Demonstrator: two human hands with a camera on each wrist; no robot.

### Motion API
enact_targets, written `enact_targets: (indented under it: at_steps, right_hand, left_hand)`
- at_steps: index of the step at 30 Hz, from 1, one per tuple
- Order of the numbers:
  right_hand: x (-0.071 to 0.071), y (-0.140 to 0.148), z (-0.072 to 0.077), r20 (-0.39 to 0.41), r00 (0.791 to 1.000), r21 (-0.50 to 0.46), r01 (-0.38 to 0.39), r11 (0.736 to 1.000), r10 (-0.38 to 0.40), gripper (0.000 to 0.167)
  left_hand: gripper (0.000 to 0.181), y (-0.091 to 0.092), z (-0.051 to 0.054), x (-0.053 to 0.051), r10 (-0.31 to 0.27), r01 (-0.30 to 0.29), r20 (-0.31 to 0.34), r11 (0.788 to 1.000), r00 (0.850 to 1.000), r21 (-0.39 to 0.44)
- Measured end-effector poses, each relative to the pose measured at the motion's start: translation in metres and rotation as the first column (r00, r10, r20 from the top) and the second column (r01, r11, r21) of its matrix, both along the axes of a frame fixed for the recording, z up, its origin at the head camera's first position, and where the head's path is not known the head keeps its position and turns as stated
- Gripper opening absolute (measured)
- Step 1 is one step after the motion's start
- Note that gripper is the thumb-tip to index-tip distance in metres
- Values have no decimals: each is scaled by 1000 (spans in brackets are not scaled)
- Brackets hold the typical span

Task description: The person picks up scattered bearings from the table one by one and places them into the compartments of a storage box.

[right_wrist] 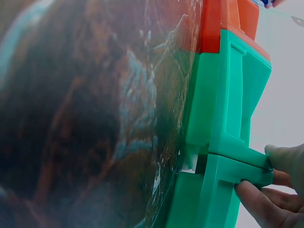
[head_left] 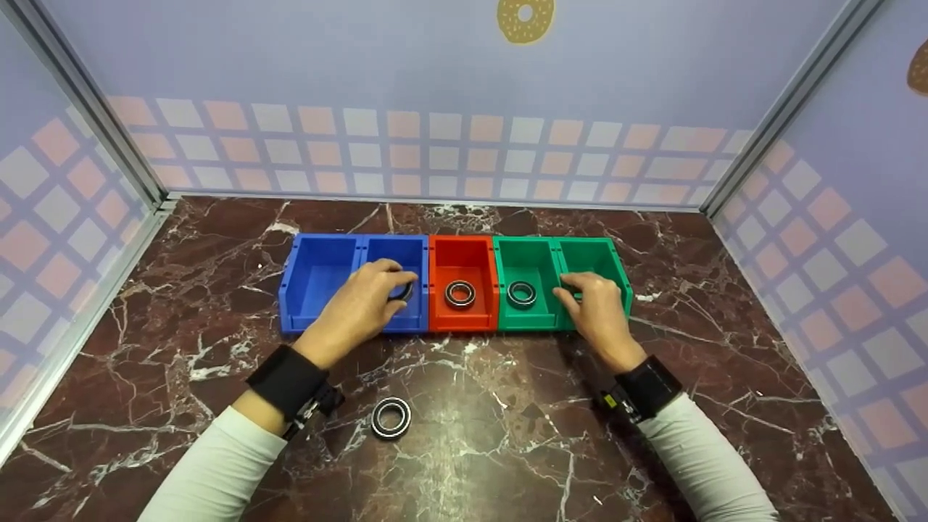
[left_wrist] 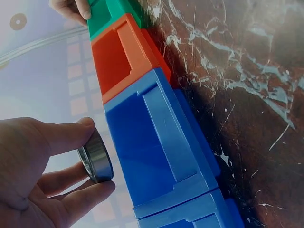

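Pale lilac walls (head_left: 326, 65) with pink and white checks enclose a dark red-brown marbled tabletop (head_left: 507, 384); across it stands a row of five open bins, side by side: from left to right, an outer blue bin (head_left: 312, 324), an inner blue bin (head_left: 397, 250), a red bin (head_left: 464, 250), an inner green bin (head_left: 525, 254) and an outer green bin (head_left: 587, 250); two arms in white sleeves (head_left: 210, 464) reach in from below, black straps (head_left: 287, 380) at the wrists; the left hand (head_left: 362, 301), over the inner blue bin, pinches a ring-shaped bearing (left_wrist: 99, 159) between thumb and fingertips; the right hand (head_left: 598, 304) pinches the dividing walls (right_wrist: 247, 159) where the green bins meet, thumb on one side and fingers on the other; a second bearing (head_left: 376, 419) lies flat on the tabletop, near the left wrist; a third bearing (head_left: 449, 294) lies in the red bin; a fourth bearing (head_left: 512, 294) lies in the inner green bin.
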State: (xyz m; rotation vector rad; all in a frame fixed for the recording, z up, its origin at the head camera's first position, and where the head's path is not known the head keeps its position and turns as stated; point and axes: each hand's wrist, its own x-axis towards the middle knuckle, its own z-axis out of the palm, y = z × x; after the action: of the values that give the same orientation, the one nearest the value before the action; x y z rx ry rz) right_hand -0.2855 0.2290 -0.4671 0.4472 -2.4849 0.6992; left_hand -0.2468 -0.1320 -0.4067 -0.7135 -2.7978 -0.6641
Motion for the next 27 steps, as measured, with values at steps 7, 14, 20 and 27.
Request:
enact_targets:
  at_steps: [7, 14, 20, 27]
  right_hand:
    - [0, 1, 0, -1, 1000, 10, -5, 1000, 5, 26]
    - [1, 1, 0, 4, 1000, 14, -1, 1000, 1, 27]
    - [0, 1, 0, -1, 1000, 14, 0, 1000, 0, 26]
    - [0, 1, 0, 2, 1000, 9, 0, 1000, 0, 27]
  left_hand:
    - [45, 0, -3, -10, 16, -16, 5, 1000, 1000, -3]
    - [46, -4, -9, -19, 45, -45, 23, 999, 999, -2]
    - [46, -5, -14, -26, 58, -58, 24, 998, 998, -11]
    - [46, -4, -18, -32, 62, -62, 48, 998, 997, -1]
